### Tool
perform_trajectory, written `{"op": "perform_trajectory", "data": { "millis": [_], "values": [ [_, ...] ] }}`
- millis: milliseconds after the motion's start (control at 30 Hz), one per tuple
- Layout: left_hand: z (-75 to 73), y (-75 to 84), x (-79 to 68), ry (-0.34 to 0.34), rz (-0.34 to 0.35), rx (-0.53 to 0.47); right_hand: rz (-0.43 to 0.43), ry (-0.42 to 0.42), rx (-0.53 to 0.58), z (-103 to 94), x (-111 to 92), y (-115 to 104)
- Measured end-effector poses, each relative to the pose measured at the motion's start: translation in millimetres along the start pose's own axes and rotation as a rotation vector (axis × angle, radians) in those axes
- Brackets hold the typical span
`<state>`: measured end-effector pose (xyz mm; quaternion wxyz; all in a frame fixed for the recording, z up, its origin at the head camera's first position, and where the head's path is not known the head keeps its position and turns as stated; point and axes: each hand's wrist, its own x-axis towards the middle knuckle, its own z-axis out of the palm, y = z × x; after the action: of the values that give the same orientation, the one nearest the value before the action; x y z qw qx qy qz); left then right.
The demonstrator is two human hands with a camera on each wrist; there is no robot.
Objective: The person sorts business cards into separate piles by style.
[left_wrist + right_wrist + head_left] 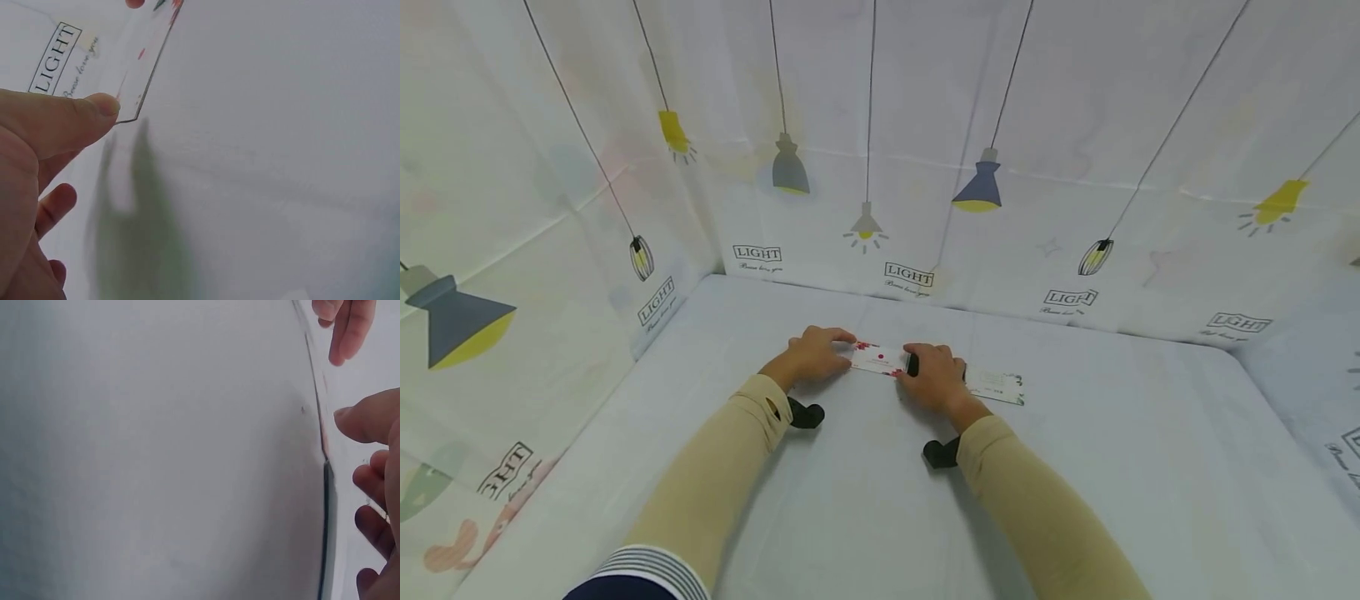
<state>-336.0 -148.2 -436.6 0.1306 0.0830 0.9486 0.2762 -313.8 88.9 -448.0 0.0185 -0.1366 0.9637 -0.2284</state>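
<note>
A white card (878, 358) with red flower corners lies on the white cloth. At its left end, my left hand (812, 354) holds the card between thumb and a finger; in the left wrist view the thumb (100, 109) meets a near corner. My right hand (934, 379) spans the card's right end, its thumb tip (347, 422) over the near edge in the right wrist view. Under the right hand is a flat black thing (913, 365), mostly hidden. Beyond it, another white card (1000, 385) with green leaf print continues the row.
A white cloth (1150, 467) covers the table. Behind and to the sides rise white curtains (1075, 100) printed with hanging lamps. Black straps (942, 454) jut out at both wrists, close above the table.
</note>
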Motion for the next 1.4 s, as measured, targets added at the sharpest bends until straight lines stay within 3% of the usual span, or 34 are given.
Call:
{"op": "perform_trajectory", "data": {
  "millis": [200, 567, 700, 867, 1133, 1400],
  "values": [
    [-11.7, -16.6, -10.9, -0.017, 0.041, -0.061, -0.011, 0.047, 0.048, 2.5, -5.7, -15.5],
    [-26.9, -45.4, -41.7, -0.037, 0.081, -0.18, -0.076, 0.027, 0.117, 22.7, -20.2, -53.9],
    [-26.7, -56.2, -50.2, -0.047, 0.067, -0.198, -0.105, 0.014, 0.099, 33.0, -25.4, -72.9],
    [-31.4, -69.9, -61.4, -0.012, 0.06, -0.2, -0.141, -0.015, 0.053, 47.0, -32.0, -98.7],
    [-38.2, -91.9, -78.0, 0.002, 0.023, -0.205, -0.131, -0.061, -0.046, 65.9, -41.2, -125.3],
    [-39.3, -94.9, -82.2, -0.028, 0.049, -0.197, -0.11, -0.112, -0.096, 72.2, -45.2, -140.8]
  ]
}}
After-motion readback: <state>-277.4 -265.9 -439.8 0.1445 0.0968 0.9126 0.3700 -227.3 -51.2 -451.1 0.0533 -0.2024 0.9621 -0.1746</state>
